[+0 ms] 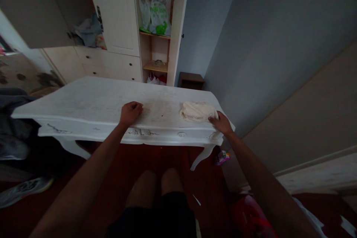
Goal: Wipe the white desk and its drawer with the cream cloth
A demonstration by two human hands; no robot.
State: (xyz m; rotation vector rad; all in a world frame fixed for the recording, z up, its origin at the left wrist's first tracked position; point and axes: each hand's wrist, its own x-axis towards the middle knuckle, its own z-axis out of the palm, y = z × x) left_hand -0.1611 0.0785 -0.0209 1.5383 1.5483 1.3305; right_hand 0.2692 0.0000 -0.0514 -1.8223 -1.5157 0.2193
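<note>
A cream cloth (196,111) with a patterned border lies bunched on the right end of a white desk (92,96). My right hand (221,121) grips the cloth's right edge between thumb and fingers. Further left, my left hand (131,112) rests over the desktop near its front edge. Its fingers are curled together, and whatever may be in them is too small or hidden to make out. Grey smudges mark the desktop around both hands.
Behind the desk stands a white wardrobe (119,15) with open doors and plastic bags (158,15) on a shelf. A brown box-like stand (192,80) sits beside it. A pink box (222,158) lies near the desk's right leg; a shoe (25,190) is at left.
</note>
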